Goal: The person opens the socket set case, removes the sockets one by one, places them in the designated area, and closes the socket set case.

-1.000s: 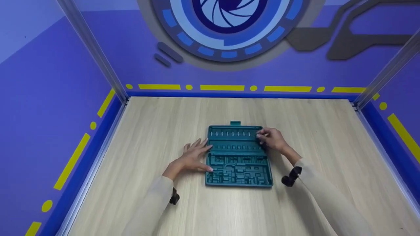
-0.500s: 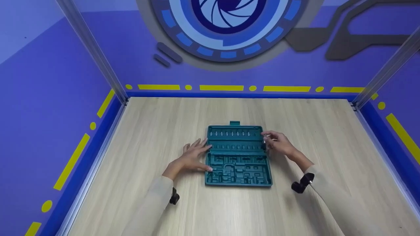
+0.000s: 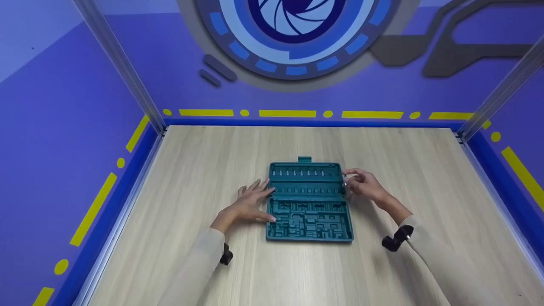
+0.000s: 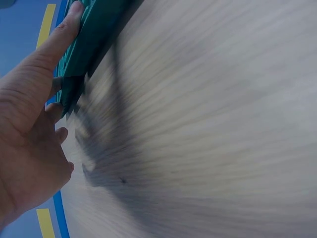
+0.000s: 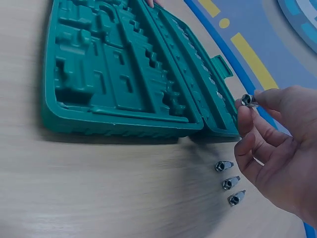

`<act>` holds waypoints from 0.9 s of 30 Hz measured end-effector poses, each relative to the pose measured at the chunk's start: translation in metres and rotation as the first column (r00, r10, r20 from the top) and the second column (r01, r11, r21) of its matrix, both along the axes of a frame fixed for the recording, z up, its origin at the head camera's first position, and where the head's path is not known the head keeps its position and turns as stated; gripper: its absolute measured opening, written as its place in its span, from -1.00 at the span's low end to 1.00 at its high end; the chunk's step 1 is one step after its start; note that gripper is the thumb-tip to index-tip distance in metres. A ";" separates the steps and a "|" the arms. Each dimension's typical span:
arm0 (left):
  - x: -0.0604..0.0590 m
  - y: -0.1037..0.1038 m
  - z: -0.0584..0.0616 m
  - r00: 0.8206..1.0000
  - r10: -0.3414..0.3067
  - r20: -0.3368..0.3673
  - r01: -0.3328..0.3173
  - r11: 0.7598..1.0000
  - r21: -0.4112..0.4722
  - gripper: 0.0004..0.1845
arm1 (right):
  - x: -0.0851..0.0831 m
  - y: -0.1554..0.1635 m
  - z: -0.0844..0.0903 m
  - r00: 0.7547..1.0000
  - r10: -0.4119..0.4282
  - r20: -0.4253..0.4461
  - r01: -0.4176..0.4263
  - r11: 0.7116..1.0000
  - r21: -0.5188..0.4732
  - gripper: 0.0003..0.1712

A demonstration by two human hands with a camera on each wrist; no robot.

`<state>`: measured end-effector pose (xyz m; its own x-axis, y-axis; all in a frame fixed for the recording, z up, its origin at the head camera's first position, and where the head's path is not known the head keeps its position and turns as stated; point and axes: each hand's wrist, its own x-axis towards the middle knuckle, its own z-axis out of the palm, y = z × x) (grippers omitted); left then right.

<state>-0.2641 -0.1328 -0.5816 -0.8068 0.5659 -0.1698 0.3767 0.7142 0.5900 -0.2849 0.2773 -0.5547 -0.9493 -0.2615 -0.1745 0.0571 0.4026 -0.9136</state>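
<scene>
2 fingers [image 5: 246, 116] pinch 1 socket [image 5: 248, 100].

Both arms wear loose cream long sleeves [image 3: 199, 259]. A small black camera mount [image 3: 396, 239] sits strapped at each wrist, just past the cuff

A small silver metal socket bit [image 5: 249, 100] sits pinched between thumb and fingertips of the right grip [image 3: 364, 186], raised off the counter, its hollow end showing. Just left of that grip lies the teal moulded plastic tool case [image 3: 309, 202], open and flat, its slots bare. Three more small silver socket bits [image 5: 228, 182] lie in a row below the grip.
</scene>
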 end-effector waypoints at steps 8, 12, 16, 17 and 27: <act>0.000 0.002 0.000 1.000 0.007 0.005 -0.007 1.000 -0.005 0.14 | 0.004 0.007 0.004 1.000 0.021 0.018 -0.021 1.000 0.000 -0.48; 0.001 0.004 0.001 1.000 0.008 0.016 -0.008 1.000 -0.005 0.14 | 0.005 0.013 0.003 0.998 0.059 0.015 -0.059 0.998 -0.018 -0.40; 0.000 0.005 0.001 1.000 0.009 0.019 -0.009 1.000 -0.006 0.15 | 0.005 0.018 0.000 0.996 0.091 0.006 -0.091 0.996 -0.007 -0.37; 0.000 0.005 0.001 1.000 0.011 0.021 -0.011 1.000 -0.009 0.15 | 0.005 0.020 0.000 0.996 0.093 0.001 -0.093 0.996 -0.001 -0.37; 0.000 0.002 -0.001 1.000 0.019 0.012 -0.019 1.000 -0.016 0.15 | 0.010 0.038 0.002 0.996 0.077 -0.043 -0.074 0.995 0.069 -0.41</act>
<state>-0.2646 -0.1307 -0.5827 -0.8152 0.5476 -0.1885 0.3557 0.7303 0.5832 -0.2744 0.3149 -0.5531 -0.9347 -0.3217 -0.1511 -0.0168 0.4646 -0.8854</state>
